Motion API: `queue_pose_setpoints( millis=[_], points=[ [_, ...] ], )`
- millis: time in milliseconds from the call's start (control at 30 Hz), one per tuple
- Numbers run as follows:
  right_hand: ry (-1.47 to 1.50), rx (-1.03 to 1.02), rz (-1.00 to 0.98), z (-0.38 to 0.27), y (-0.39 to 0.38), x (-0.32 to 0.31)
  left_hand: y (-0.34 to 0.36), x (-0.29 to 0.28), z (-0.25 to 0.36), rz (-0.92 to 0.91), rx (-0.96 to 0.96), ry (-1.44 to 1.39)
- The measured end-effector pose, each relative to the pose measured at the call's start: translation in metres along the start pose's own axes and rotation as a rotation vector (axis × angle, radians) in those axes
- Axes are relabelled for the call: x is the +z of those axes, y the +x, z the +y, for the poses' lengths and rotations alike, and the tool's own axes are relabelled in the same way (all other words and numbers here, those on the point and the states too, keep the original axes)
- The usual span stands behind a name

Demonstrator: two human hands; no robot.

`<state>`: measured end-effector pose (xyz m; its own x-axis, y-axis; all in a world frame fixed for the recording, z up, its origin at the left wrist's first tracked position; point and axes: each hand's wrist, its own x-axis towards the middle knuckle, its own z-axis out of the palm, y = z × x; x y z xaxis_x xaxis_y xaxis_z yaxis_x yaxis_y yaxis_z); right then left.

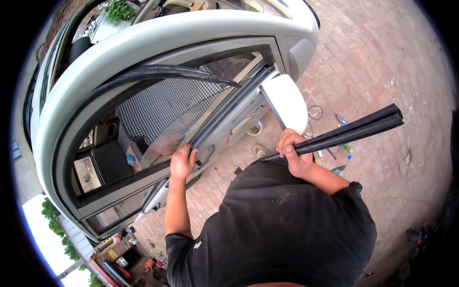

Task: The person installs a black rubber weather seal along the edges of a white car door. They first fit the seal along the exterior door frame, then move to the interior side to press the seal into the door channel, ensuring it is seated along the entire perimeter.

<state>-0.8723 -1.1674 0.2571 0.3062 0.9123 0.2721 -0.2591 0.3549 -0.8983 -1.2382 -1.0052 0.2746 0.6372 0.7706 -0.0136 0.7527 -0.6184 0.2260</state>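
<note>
I stand at an open white car door [143, 38]. My left hand [183, 162] curls its fingers over the black sill strip [210, 131] at the bottom of the window opening, beside the partly lowered glass [177, 129]. My right hand [292, 152] grips a long black rubber channel strip [354, 130] that sticks out to the right over the paving. A loose black rubber seal [162, 72] hangs away from the top of the window frame.
The white side mirror [287, 103] juts out just above my right hand. Through the window shows a checkered seat cover [158, 103]. Brick paving [382, 57] lies to the right, with small tools and a bottle [345, 147] on it.
</note>
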Motion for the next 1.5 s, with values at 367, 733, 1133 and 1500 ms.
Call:
queue_pose_setpoints(
  millis=[367, 733, 1133, 1500],
  points=[
    [-0.051, -0.043, 0.005, 0.001, 0.001, 0.001, -0.001, 0.005, -0.001, 0.059, 0.044, -0.004],
    [-0.042, -0.033, 0.006, 0.002, 0.002, 0.002, 0.004, 0.006, 0.003, 0.033, 0.028, 0.005],
    [-0.089, -0.026, 0.001, 0.001, 0.004, 0.006, 0.014, 0.009, 0.019, 0.018, 0.000, 0.081],
    [-0.244, 0.106, -0.326, 0.040, 0.006, 0.036, 0.014, 0.017, 0.023, -0.028, -0.095, 0.184]
  ],
)
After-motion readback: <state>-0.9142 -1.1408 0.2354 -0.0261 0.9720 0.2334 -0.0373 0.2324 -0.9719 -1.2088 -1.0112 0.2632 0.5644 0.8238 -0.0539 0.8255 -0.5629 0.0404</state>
